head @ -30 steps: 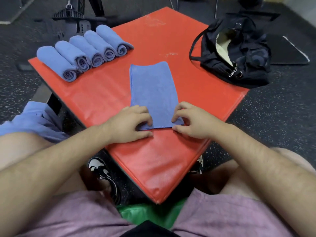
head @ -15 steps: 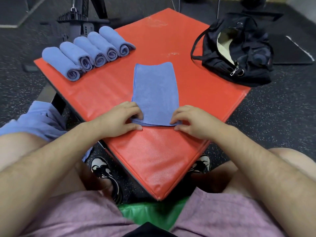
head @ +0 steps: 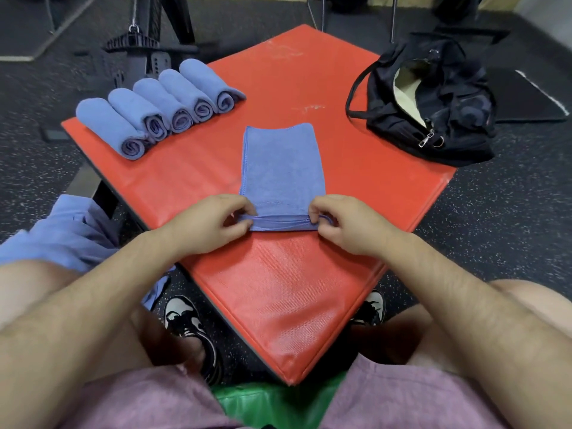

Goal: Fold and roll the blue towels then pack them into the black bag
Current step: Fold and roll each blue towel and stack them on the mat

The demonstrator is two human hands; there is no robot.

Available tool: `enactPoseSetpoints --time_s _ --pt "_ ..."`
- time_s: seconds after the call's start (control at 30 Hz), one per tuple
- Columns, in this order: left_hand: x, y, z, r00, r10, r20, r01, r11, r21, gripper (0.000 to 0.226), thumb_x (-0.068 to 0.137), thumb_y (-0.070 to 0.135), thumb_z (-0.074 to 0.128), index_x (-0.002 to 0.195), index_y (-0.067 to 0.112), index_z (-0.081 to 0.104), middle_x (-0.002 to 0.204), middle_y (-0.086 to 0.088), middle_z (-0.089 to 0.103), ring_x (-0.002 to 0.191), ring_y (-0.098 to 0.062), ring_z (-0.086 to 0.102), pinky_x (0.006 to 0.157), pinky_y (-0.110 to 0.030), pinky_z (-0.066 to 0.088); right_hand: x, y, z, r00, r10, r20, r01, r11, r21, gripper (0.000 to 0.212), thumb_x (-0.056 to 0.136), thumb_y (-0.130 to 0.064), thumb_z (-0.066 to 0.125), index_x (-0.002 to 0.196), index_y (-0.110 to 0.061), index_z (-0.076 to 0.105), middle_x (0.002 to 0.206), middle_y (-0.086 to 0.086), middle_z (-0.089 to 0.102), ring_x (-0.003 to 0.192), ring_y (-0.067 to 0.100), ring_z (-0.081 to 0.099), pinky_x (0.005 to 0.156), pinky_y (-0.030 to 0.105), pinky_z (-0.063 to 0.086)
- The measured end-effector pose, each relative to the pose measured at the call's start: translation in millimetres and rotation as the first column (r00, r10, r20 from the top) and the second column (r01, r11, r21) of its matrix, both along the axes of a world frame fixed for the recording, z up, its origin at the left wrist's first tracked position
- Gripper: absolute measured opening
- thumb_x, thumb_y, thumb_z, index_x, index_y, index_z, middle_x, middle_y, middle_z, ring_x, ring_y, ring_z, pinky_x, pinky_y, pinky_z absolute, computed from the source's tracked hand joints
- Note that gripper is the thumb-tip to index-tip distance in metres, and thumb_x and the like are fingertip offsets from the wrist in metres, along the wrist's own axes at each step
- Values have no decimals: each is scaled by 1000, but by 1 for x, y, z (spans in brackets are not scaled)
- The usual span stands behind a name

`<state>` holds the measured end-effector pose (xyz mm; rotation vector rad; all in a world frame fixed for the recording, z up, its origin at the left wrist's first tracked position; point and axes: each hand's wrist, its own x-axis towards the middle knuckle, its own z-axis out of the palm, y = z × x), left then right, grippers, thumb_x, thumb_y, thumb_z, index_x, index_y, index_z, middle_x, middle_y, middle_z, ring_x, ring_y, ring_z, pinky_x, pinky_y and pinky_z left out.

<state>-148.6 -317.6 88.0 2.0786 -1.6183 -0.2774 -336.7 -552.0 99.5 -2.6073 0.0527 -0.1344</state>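
While a folded blue towel (head: 283,164) lies flat mid-way on the red mat (head: 278,289), we see the left hand (head: 210,226) and right hand (head: 346,224) pinching its turned-up near edge. Five rolled towels (head: 154,106) sit far left; the black bag (head: 433,100) gapes open far right.

Your left hand (head: 213,224) and right hand (head: 343,222) now pinch the folded towel (head: 283,168) at its near corners. Its near edge, flat before, is turned over into a first narrow roll.

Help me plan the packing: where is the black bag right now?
In the head view, the black bag sits open on the far right corner of the red mat, right of the flat towel.
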Motion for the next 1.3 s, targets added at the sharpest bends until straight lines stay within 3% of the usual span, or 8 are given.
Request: enactPoseSetpoints --time_s 0.07,0.17,0.33,0.63,0.97,1.07,1.17,1.3 --pt "4 -2 0 998 42 -47 -43 999 -17 15 93 15 64 107 19 65 98 9 67 85 -3 56 77 -12 43 1 -4 -2 999 5 39 -5 1000 -16 22 85 -2 59 94 -19 68 89 -7 54 74 5 48 73 22 40" --pt "2 -4 -6 998 56 -3 -56 995 -85 16 94 8 60 104 21 63 101 7 54 86 -7 54 79 -25 45 1 -9 -8 988 56 145 -16 965 -261 17 91 -9 58 93 -20 71 102 1 55 86 19 51 73 36 47" --pt "-10 -8 -10 908 -9 418 74 988 -138 17 87 4 47 87 13 62 94 -6 56 80 -28 49 68 -40 43 0 -6 -13 968 194 160 -89 859 -505 22 92 -17 48 89 -12 69 93 5 60 85 27 52 69 42 49" --pt "-7 5 -10 946 -8 323 41 995 -96 26 91 16 53 105 4 71 103 -9 66 88 -31 61 81 -41 51 -5 -8 -13 992 87 89 -60 961 -271 18 90 -15 61 107 -14 64 107 1 60 103 23 55 93 36 47" --pt "-1 -7 -11 982 100 159 -88 993 -82 21 91 28 44 101 14 58 89 -1 56 83 -24 53 83 -37 44 9 -7 -3 995 -98 16 97 995 7 11 94 -15 58 103 -21 59 89 -1 61 73 7 51 71 30 41" --pt "1 -10 -18 920 176 351 -123 978 -168 21 97 22 50 101 8 66 103 -10 55 87 -29 50 78 -38 42 12 -10 -8 991 -74 110 100 963 -248 12 97 -18 57 103 -17 67 106 2 57 87 19 54 74 36 47" --pt "-1 -12 -24 823 171 541 -83 980 -184 14 94 13 57 99 6 68 99 -12 58 83 -31 50 67 -44 43 13 -8 -7 990 54 134 30 830 -558 15 92 -20 54 91 -14 67 98 3 58 86 27 53 64 42 47" --pt "1 -8 -25 893 110 437 -45 987 -155 27 96 19 53 114 5 67 102 -10 60 88 -30 56 75 -44 47 6 -2 -5 998 35 58 0 855 -519 28 81 -29 53 99 -14 68 103 1 60 94 25 55 70 41 48"
